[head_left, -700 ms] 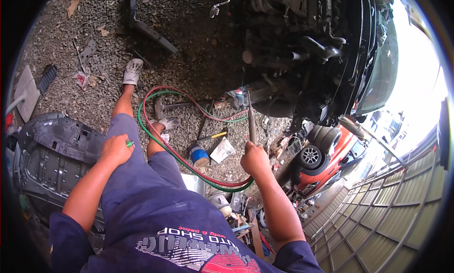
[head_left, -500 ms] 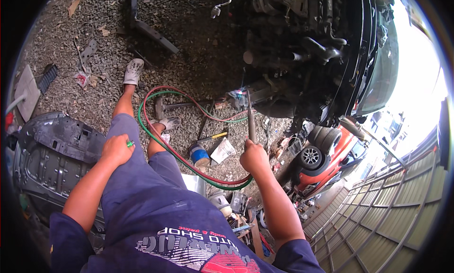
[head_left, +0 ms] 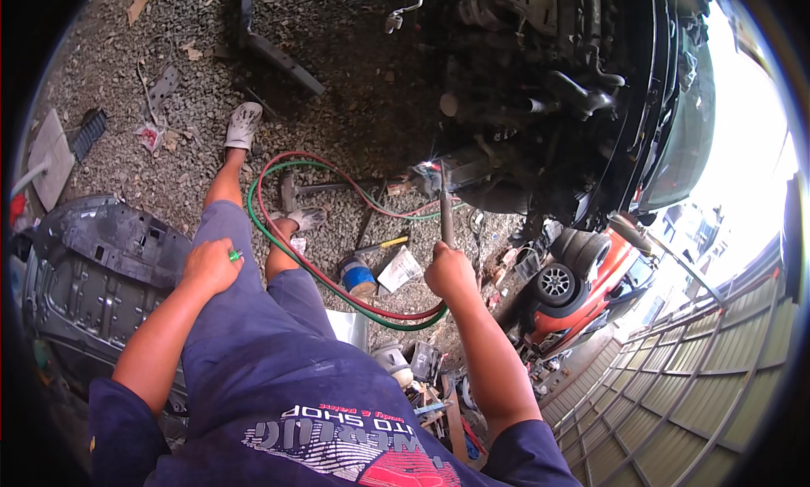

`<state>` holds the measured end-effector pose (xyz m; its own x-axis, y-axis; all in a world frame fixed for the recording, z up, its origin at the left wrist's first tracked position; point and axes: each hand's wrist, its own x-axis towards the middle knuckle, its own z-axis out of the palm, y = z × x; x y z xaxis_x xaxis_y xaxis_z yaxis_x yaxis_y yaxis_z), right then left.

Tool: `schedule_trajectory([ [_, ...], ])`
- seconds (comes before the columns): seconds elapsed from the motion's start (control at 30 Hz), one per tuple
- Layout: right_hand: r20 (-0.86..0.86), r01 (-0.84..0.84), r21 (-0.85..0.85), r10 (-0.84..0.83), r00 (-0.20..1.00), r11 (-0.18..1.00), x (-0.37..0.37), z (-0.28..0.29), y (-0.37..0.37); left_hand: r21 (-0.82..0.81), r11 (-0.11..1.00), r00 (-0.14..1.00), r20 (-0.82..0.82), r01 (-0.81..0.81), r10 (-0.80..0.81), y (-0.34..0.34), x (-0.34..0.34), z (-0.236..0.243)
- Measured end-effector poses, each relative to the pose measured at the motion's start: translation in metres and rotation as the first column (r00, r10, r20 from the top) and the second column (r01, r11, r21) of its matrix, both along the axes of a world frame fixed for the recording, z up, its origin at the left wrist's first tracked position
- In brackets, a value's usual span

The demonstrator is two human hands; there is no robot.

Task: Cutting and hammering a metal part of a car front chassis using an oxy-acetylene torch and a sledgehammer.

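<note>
Torch (head_left: 446,217) alight
Right hand (head_left: 450,273) clamps fingers round it, left hand (head_left: 213,266) round a green object (head_left: 234,256); snagged hose (head_left: 403,316) could jerk flame (head_left: 432,164).

head | left fisheye, head-worn | faces down | wide | shirt (head_left: 253,390) nearest

The torch (head_left: 446,219) is grey-brown, the hoses (head_left: 401,320) red and green, the shirt (head_left: 270,352) at six o'clock navy with red-and-white print, the car (head_left: 561,321) toward four orange-red.
</note>
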<state>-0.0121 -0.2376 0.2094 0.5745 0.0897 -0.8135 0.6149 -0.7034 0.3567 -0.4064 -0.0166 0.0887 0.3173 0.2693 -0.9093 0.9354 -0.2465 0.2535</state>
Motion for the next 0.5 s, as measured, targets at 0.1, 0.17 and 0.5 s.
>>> schedule_trajectory([
  [0.1,-0.001,-0.01,-0.021,0.01,1.0,1.0,0.001,-0.005,-0.001,-0.001,1.0,1.0,0.008,0.0,0.0,0.0,0.0,-0.002],
  [0.17,-0.012,0.021,-0.044,-0.021,1.0,0.999,0.001,-0.006,0.001,0.003,1.0,1.0,0.012,0.002,-0.002,0.0,-0.001,-0.002],
  [0.5,-0.006,0.013,-0.058,-0.014,1.0,0.998,-0.002,0.005,0.0,0.01,1.0,1.0,0.023,-0.005,0.004,-0.002,-0.005,-0.003],
])
